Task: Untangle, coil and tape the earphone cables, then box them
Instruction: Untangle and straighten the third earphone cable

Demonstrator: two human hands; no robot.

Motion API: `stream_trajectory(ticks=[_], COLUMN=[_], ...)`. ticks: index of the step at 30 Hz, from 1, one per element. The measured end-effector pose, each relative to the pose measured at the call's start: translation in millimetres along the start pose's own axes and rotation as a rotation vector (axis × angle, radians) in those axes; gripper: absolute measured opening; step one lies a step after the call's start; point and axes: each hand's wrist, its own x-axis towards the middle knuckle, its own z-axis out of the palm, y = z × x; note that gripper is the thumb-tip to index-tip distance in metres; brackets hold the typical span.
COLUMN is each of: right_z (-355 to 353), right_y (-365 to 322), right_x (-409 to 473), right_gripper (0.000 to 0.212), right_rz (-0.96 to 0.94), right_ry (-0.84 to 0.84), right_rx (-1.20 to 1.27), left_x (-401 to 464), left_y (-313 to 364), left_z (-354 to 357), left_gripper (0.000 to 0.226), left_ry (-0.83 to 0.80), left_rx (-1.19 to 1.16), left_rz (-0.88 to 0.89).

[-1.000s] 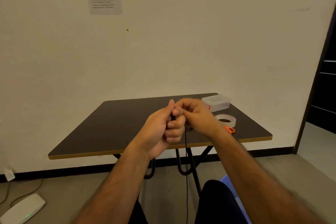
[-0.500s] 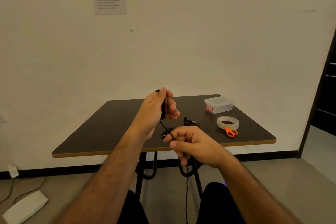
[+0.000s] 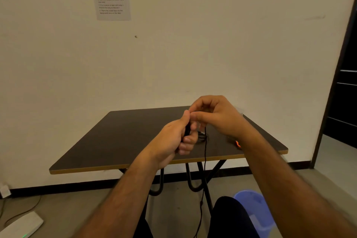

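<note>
Left hand (image 3: 174,137): grip closed around a small bundle of thin black earphone cable (image 3: 205,152), fingers curled, thumb up along the top. Right hand (image 3: 216,116): grip pinching the same cable at the top of the bundle, thumb and forefinger tips touching the left thumb. Half a second ago the right hand was low and apart, drawing the cable out below the left hand; it has now come back up to meet it. Judgement: one more turn is being laid onto the coil, so the step in hand is coiling, with taping and boxing not yet begun.

From the pinch the free cable drops straight down past the desk (image 3: 119,141) edge and between the knees toward the floor (a good length seems left to wind). The cable looks matte, limp and very fine. A second dark tangle of earphone cable (image 3: 201,137) lies on the desk just behind the left fingers.

Desk: dark, smooth, squarish top with a pale edge band and black bent-tube legs. An orange scissor handle (image 3: 237,143) shows beside the right wrist; the tape roll and box are hidden behind the right hand.
</note>
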Motion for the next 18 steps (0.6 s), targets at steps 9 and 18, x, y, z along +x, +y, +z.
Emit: stream_trajectory(ticks=[9,18], right_z=[31.0,59.2], right_y=[31.8,45.0], right_x=[-14.1,-45.3], right_gripper=[0.011,0.018], right_rz=[0.140,0.280], right_ry=[0.002,-0.142], right_rx=[0.349,0.283], left_x=[-3.2,5.4], left_y=[8.1,20.4], left_z=[8.4,-9.4], left_gripper=[0.042,0.050], left_ry=[-0.106,0.122], left_rx=[-0.172,-0.027], left_rz=[0.120,0.286])
